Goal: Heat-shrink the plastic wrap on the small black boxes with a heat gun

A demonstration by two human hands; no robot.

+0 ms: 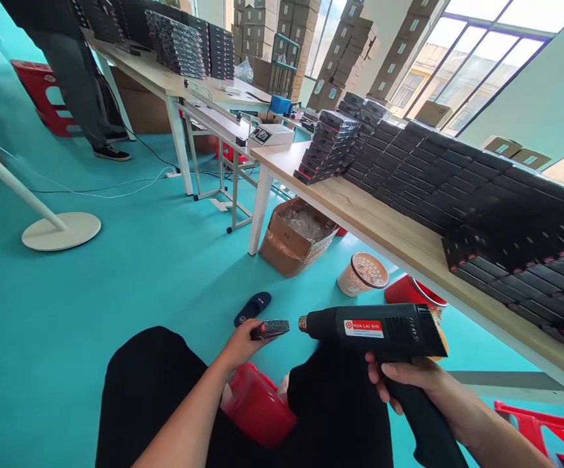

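The box (276,327) should be light and fairly stiff, probably card, and its glossy outside may be a little slippery. If that gloss is thin film, it would mark or tear easily, so a gentle pinch on the narrow edges, well back from the nozzle (303,324), looks the safest hold. The left grip (243,341) is clamped on the box by its near end, thumb and fingers on opposite sides, leaving the far end sticking out beyond the fingertips. The gun (382,330) must be the heavier of the two, hard plastic and top-heavy; its handle (411,406) is the place to hold it, and the metal nozzle could be hot. The right grip (418,377) is wrapped around that handle, just below the body.

The box is small, flat and dark, with a touch of red beside the left grip and a grey, glinting face; its print is too small to read. Level with it, the nozzle points at its far end, near but apart. The gun is black, with a red-and-white label (362,328) above and ahead of the right grip. Beyond that grip, similar dark boxes (418,172) stand stacked on the desk (384,211).
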